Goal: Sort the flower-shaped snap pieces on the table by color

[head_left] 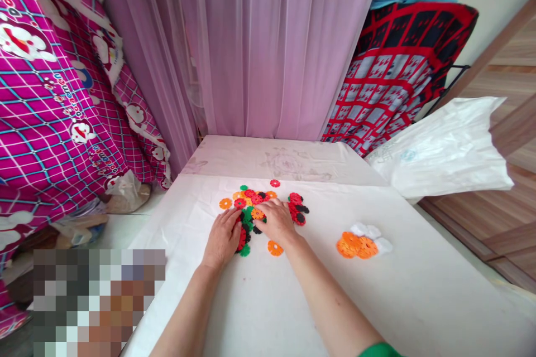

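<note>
A loose pile of notched, flower-shaped plastic discs (pixel 248 215) in red, orange, green and black lies on the white-covered table (pixel 268 301). My left hand (pixel 223 237) rests at the pile's left side, fingers stretched over red and black discs. Across from it, my right hand (pixel 277 220) is spread over the right side, its thumb and fingers beside an orange disc (pixel 258 211). Some discs under both palms are hidden. One orange disc (pixel 275 248) lies apart, just below my right hand. Red and black discs (pixel 297 209) sit to the right of that hand.
Farther right, orange discs (pixel 357 245) lie in a group against white pieces (pixel 372 230). A white plastic bag (pixel 444 145) hangs at the table's right edge. Purple curtains (pixel 268 50) close off the back. Pink patterned cloth (pixel 62 83) hangs left; red-and-black cloth (pixel 389 67) hangs right.
</note>
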Tool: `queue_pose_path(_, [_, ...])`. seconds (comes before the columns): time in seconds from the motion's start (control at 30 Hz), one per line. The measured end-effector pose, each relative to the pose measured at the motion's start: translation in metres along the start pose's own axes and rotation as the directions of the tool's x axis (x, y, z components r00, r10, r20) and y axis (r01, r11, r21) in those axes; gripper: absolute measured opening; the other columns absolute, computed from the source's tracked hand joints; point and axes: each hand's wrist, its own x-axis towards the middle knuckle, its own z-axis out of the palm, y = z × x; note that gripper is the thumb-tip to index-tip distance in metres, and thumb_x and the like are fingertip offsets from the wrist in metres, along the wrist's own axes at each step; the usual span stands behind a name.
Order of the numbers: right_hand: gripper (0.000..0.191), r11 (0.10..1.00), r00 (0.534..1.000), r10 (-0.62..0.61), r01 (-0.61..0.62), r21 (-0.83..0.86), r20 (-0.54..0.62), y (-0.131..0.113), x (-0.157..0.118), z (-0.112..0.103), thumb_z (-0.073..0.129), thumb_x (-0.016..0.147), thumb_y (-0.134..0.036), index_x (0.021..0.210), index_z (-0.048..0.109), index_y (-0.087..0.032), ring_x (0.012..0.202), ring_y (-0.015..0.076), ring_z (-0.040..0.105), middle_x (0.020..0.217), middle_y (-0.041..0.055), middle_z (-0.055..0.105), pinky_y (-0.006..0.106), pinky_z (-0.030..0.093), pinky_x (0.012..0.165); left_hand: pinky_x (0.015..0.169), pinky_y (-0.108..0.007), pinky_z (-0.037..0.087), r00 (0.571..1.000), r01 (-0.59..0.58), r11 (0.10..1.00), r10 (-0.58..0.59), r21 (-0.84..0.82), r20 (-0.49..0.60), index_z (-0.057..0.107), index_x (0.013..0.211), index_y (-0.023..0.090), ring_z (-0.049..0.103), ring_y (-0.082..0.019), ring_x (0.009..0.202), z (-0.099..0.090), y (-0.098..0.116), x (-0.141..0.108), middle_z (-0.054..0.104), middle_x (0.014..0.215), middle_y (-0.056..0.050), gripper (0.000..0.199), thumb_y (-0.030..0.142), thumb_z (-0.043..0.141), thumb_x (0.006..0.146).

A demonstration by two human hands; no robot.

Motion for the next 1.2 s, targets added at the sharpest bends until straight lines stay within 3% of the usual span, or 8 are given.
queue_pose_path(0.17, [0.034,0.996,0.998,0.063,-0.062,0.071,-0.013,0.004,0.006,0.01,0.07,0.075,-0.024,0.109,0.065,-0.024,0.106,0.0265,0.056,0.108,0.0054,0.071,0.04,0.038,0.09,0.109,-0.048,0.043,1.0,0.0,0.999,0.0,-0.034,-0.006,0.063,0.123,0.019,0.057,-0.025,0.123,-0.002,0.002,0.001,0.065,0.13,-0.009,0.04,0.034,0.038,0.096])
queue_pose_path(0.33, [0.045,0.975,0.986,0.118,-0.093,0.2,-0.119,0.017,-0.008,0.018,0.067,0.072,-0.016,0.116,0.058,-0.02,0.098,0.0229,0.06,0.097,0.0023,0.071,0.037,0.039,0.09,0.107,-0.048,0.045,1.0,0.003,0.999,-0.003,-0.045,-0.005,0.064,0.121,0.02,0.058,-0.025,0.121,-0.004,0.004,0.002,0.066,0.127,-0.008,0.039,0.036,0.04,0.095])
queue_pose_path(0.47, [0.041,0.987,0.982,0.097,-0.074,0.143,-0.162,0.023,-0.017,0.016,0.069,0.072,-0.02,0.112,0.06,-0.021,0.103,0.0248,0.057,0.107,0.005,0.07,0.038,0.038,0.091,0.106,-0.048,0.045,1.0,-0.004,0.999,0.004,-0.047,-0.015,0.066,0.118,0.021,0.059,-0.025,0.119,-0.003,0.003,0.003,0.066,0.126,-0.009,0.038,0.037,0.041,0.095])
queue_pose_path(0.67, [0.033,0.998,0.999,0.041,-0.04,0.045,-0.024,0.013,0.001,0.008,0.067,0.078,-0.027,0.111,0.062,-0.025,0.107,0.0259,0.055,0.106,0.006,0.069,0.039,0.038,0.09,0.106,-0.048,0.046,1.0,-0.014,0.999,0.013,-0.051,-0.02,0.067,0.118,0.022,0.06,-0.024,0.118,-0.004,0.003,0.003,0.067,0.125,-0.008,0.037,0.036,0.041,0.095])
queue_pose_path(0.93, [0.06,0.98,0.988,0.13,-0.14,0.138,0.083,0.014,0.015,0.007,0.072,0.071,-0.023,0.127,0.052,-0.024,0.111,0.0254,0.055,0.109,0.0045,0.067,0.039,0.038,0.091,0.104,-0.047,0.048,1.0,0.003,0.998,-0.005,-0.058,-0.026,0.068,0.114,0.022,0.061,-0.024,0.115,-0.005,0.004,0.005,0.069,0.122,-0.007,0.037,0.037,0.041,0.095])
queue_pose_path(1.03, [0.058,0.982,0.984,0.119,-0.136,0.131,0.131,0.014,0.018,0.002,0.073,0.07,-0.024,0.125,0.054,-0.026,0.113,0.0257,0.055,0.111,0.0038,0.067,0.039,0.038,0.093,0.104,-0.047,0.048,1.0,0.009,0.998,-0.011,-0.06,-0.02,0.069,0.113,0.02,0.061,-0.024,0.115,-0.005,0.004,0.005,0.069,0.122,-0.008,0.037,0.037,0.041,0.094])
queue_pose_path(1.2, [0.053,0.981,0.991,0.116,-0.126,0.151,0.072,0.013,0.02,-0.002,0.07,0.071,-0.024,0.122,0.056,-0.024,0.109,0.0255,0.058,0.105,0.0029,0.07,0.04,0.039,0.094,0.104,-0.047,0.047,1.0,0.012,0.998,-0.013,-0.068,-0.022,0.069,0.113,0.02,0.061,-0.025,0.115,-0.004,0.004,0.006,0.069,0.121,-0.009,0.038,0.038,0.041,0.094])
